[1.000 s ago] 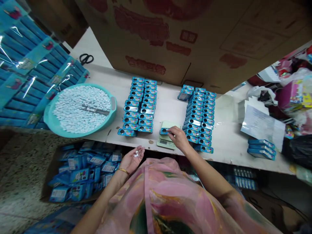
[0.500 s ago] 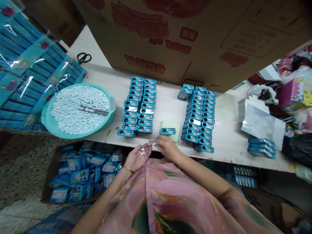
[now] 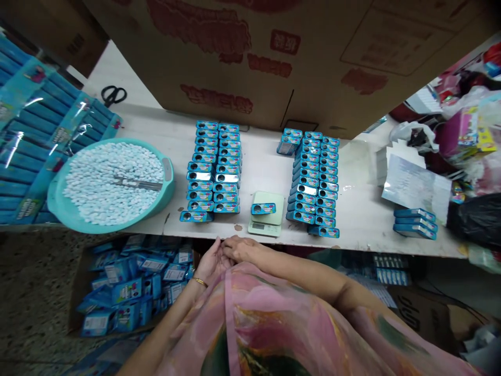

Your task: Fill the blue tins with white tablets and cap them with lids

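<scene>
The left hand [image 3: 211,259] is cupped palm-up just below the near edge of the desk [image 3: 360,230]. The right hand [image 3: 239,248] rests fingers-down in the left palm; whether either holds anything cannot be told, since the palm is covered.

At 12 o'clock from the hands, one pale green scale [image 3: 266,213] sits on the desk, carrying one blue tin [image 3: 263,208]. At 11 o'clock, a left block of tins [image 3: 213,169] stands in two columns, with one extra tin at its near-left corner. At 1 o'clock, a right block of tins [image 3: 315,183] also runs in two columns, with extra tins at its far-left corner. Exact tin counts cannot be told.

At 10 o'clock, one teal basin [image 3: 74,216] holds white tablets [image 3: 97,193] and one metal scoop [image 3: 136,183]. Farther out, one pair of scissors [image 3: 113,95] lies. At 3 o'clock, three stacked tins [image 3: 415,223] sit near the desk edge. One cardboard box [image 3: 129,284] of blue packs sits on the floor at 9 o'clock.
</scene>
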A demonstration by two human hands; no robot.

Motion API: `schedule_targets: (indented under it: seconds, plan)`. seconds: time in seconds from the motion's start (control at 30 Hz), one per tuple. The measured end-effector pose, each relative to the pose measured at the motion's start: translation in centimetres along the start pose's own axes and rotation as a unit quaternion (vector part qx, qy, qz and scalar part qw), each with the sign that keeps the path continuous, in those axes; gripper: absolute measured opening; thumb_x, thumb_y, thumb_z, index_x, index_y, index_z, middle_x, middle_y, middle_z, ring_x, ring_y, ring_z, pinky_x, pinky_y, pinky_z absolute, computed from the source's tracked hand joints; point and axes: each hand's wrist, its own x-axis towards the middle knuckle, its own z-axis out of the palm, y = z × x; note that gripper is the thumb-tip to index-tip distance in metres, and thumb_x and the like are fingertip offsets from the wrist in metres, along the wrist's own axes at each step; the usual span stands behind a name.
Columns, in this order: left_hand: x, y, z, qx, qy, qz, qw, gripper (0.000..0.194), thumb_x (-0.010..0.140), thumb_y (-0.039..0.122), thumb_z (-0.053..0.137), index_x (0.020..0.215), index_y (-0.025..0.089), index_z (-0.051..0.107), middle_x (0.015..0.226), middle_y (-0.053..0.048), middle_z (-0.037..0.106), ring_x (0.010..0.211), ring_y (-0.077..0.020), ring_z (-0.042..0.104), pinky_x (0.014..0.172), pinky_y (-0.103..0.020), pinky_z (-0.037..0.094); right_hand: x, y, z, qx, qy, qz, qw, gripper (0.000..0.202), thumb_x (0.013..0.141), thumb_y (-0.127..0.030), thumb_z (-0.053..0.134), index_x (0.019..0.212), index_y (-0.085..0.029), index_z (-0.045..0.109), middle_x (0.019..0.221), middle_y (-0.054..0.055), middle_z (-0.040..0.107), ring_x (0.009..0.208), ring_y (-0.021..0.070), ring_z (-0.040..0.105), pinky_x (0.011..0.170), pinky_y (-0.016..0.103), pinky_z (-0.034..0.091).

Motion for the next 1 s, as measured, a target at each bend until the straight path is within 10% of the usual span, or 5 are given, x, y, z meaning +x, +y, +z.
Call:
schedule_targets:
  seconds: [0.33,0.57,0.8,1.0]
  plan:
    - [1.1,1.1,3.0,0.020,-0.129,0.014,0.991,0.035,0.082,0.035,0.037,0.092,0.010,0.057,0.097,-0.015,0.061,0.098,-0.0216,0.054,0.084,-0.036,0.042,-2.4,3.4,-4.3,0.166,0.190,0.117,0.961,0.016,0.072,-0.008,0.046,0.083,-0.016,0.054,0.082,0.003,0.052,0.079,0.0114,0.049,0.070,0.021,0.041]
    - [2.3,2.2,5.3,0.027,-0.087,0.065,0.994,0.034,0.080,0.032,0.041,0.094,0.006,0.058,0.106,-0.019,0.057,0.103,-0.0240,0.051,0.084,-0.034,0.043,-2.9,8.0,-6.3,0.155,0.259,0.169,0.938,0.013,0.074,-0.014,0.048,0.084,-0.016,0.057,0.080,0.004,0.056,0.073,0.0118,0.053,0.068,0.023,0.043]
    - [0.7,7.3,-0.3,0.027,0.098,0.319,0.942,0.015,0.075,0.015,0.045,0.077,0.014,0.060,0.073,-0.007,0.064,0.076,-0.0140,0.060,0.070,-0.025,0.048,-5.2,8.9,-6.8,0.119,0.313,0.197,0.922,0.018,0.081,-0.018,0.043,0.089,-0.019,0.059,0.084,0.005,0.060,0.081,0.0142,0.056,0.073,0.028,0.045]
    - [-0.5,14.9,-6.3,0.248,0.307,0.501,0.770,0.017,0.070,0.020,0.052,0.087,0.018,0.056,0.085,-0.004,0.062,0.082,-0.0131,0.057,0.079,-0.026,0.042,-5.4,7.0,-7.3,0.100,0.309,0.163,0.932,0.019,0.082,-0.021,0.042,0.090,-0.021,0.059,0.084,0.006,0.061,0.083,0.0169,0.056,0.075,0.033,0.046]
